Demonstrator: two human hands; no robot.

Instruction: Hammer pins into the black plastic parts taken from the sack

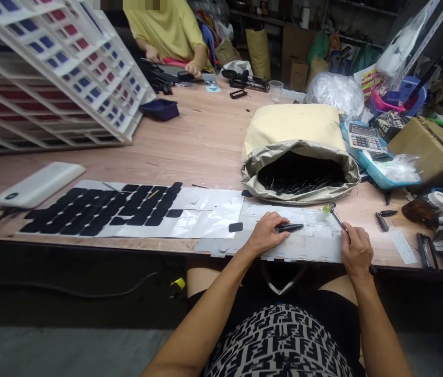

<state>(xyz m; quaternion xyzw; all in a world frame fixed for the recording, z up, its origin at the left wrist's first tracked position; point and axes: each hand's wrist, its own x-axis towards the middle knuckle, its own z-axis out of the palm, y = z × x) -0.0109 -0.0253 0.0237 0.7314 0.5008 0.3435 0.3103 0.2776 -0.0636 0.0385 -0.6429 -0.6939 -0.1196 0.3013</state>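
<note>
My left hand [268, 233] is closed on a slim black piece [294, 228], which points right over a grey-white board [303, 247] at the table's front edge. In my right hand [356, 250] is a small hammer [338, 218]; its yellow-green head is raised a little above the board, to the right of the black piece. Just behind both hands lies a cream sack [292, 123], its mouth facing me, with many slim black pieces inside. Left of the board, rows of flat black rounded pieces [91, 209] rest on a white sheet [205, 204].
A white plastic crate [123, 131] stands at the left, beside a blue tray [161, 109] and a white power bank [38, 183]. At right are a calculator [363, 137], a cardboard box [433, 152] and a brown jar [425, 209]. Across the table sits a person in yellow [166, 31].
</note>
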